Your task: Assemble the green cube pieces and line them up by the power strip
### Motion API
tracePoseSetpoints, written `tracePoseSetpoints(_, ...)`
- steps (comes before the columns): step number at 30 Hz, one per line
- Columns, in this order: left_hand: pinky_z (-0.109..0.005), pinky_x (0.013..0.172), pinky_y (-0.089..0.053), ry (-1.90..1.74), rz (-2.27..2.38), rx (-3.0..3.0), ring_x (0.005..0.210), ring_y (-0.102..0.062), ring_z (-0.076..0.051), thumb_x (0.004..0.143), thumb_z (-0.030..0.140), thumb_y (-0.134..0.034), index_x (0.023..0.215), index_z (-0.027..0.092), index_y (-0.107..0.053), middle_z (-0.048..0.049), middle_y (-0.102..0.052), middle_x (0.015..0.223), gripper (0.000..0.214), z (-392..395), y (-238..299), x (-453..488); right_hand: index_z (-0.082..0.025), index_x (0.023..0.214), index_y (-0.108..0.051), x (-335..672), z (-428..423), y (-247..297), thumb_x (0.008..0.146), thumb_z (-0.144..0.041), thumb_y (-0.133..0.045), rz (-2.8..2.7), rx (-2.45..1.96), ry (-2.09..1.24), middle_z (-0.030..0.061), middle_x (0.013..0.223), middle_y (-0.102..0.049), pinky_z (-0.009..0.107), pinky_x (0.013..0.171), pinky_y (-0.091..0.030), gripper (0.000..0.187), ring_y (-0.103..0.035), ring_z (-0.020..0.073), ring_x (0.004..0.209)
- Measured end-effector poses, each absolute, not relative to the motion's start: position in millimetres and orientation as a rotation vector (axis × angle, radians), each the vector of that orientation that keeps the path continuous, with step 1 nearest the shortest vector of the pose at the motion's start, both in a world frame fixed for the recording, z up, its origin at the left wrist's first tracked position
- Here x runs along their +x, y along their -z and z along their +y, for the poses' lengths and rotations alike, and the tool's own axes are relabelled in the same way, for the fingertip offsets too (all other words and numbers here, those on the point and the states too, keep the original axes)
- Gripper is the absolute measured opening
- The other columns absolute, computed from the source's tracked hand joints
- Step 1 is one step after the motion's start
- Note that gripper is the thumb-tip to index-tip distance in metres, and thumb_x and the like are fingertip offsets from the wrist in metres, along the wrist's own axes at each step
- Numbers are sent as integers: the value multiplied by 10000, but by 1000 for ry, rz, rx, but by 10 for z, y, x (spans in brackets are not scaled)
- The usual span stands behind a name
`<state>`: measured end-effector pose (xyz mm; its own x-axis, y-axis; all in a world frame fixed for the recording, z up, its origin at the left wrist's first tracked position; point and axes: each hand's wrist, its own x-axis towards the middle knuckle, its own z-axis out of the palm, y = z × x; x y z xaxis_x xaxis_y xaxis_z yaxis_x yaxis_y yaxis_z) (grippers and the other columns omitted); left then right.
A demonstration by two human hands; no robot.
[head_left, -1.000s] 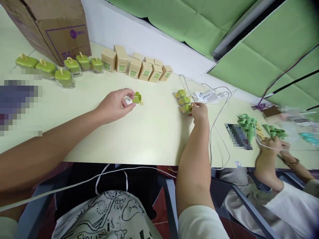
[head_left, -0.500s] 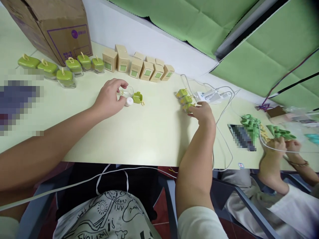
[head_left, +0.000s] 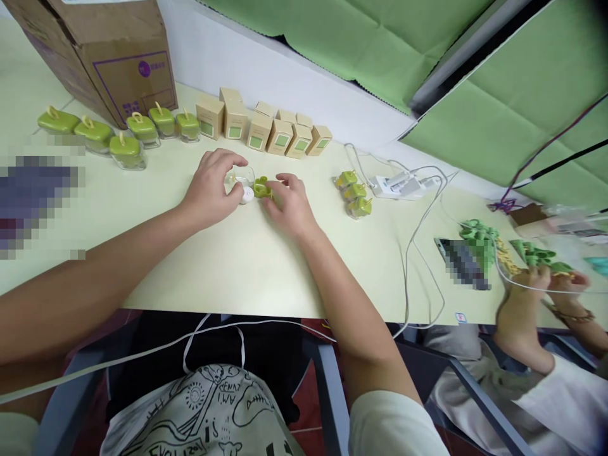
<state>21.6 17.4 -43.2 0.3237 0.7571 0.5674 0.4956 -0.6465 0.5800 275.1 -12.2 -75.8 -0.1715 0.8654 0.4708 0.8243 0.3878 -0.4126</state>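
While the left hand (head_left: 211,190) cups a small clear jar (head_left: 240,176) with a white round piece (head_left: 247,195) at its base, the right hand (head_left: 289,206) pinches a green lid (head_left: 261,187) just beside it, both hands close together on the pale surface (head_left: 228,272). Three more green lids (head_left: 354,193) sit to the right, near a white power strip (head_left: 396,187), while green-lidded jars (head_left: 126,130) and small kraft boxes (head_left: 266,130) line the far edge.

Green curtains hang above a white wall (head_left: 285,82).

Green curtains (head_left: 342,44) hang above a white wall (head_left: 285,82).
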Motion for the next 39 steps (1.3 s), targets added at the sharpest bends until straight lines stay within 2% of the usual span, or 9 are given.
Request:
tracePoseSetpoints(4,-545,1245,-567,-1270,1051,2386,1389,-674,-315,979,149,-647,1344,200,-741,-114,-771,1411,380,120,427,245,-256,1160,-820,2746,-81,855,1039,-211,-696,-1970,-1418,-89,166,1502,-717,628,1276,-574,179,-675,360,1420)
tracePoseSetpoints(7,-614,1317,-520,-1239,982,2433,1476,-642,-363,992,211,-682,1441,224,-695,-124,-729,1511,449,94,422,252,-278,1150,-797,2820,-115,764,1073,-308,-712,-1891,-1253,-79,158,1465,-730,614,1275,-589,118,-710,343,1400)
tracePoseSetpoints(12,-685,1399,-461,-1161,717,2536,1624,-579,-421,983,240,-719,1700,273,-528,-138,-615,1728,743,83,425,272,-322,1178,-814,2689,-269,549,1149,-508,-671,-1935,-1017,-133,110,1532,-768,576,1229,-641,236,-775,309,1337)
tracePoseSetpoints(16,-656,1368,-522,-1169,685,2558,1572,-652,-390,1068,234,-633,1669,255,-593,-137,-681,1684,603,102,449,269,-314,1163,-828,2535,-361,463,1165,-551,-649,-1931,-978,-166,101,1510,-809,523,1187,-669,298,-813,288,1303)
tracePoseSetpoints(21,-559,1294,-608,-1299,814,2457,1522,-703,-342,1065,251,-720,1640,252,-601,-119,-729,1631,587,129,423,202,-294,1394,-726,2610,-344,476,1156,-594,-596,-1807,-1232,-260,132,1467,-827,508,1067,-694,404,-829,298,1230)
tracePoseSetpoints(24,-474,1277,-619,-1330,827,2408,1505,-721,-305,1007,163,-758,1600,278,-615,-101,-740,1612,620,137,403,174,-210,1293,-768,2715,-263,524,1103,-447,-649,-1794,-1604,-237,165,1272,-854,528,1059,-662,326,-810,312,1066)
tracePoseSetpoints(27,-488,1285,-611,-1308,853,2427,1492,-729,-306,999,138,-752,1590,247,-624,-109,-746,1590,614,127,410,177,-189,1186,-841,2745,-182,557,1049,-384,-714,-1845,-1857,-222,167,1156,-843,542,1101,-616,270,-779,342,1071)
tracePoseSetpoints(35,-510,1301,-594,-1227,799,2462,1479,-738,-308,1023,148,-697,1587,237,-640,-103,-755,1573,574,59,422,215,-239,996,-715,2680,-206,577,988,-301,-711,-1746,-1711,-400,32,932,-797,386,875,-574,63,-677,201,793)
tracePoseSetpoints(39,-481,1224,-633,-1199,815,2414,1387,-780,-307,977,146,-693,1537,208,-672,-114,-781,1510,564,29,382,216,-274,1095,-673,2731,-246,566,973,-493,-789,-1500,-1446,-521,-20,871,-758,332,717,-558,277,-658,164,720)
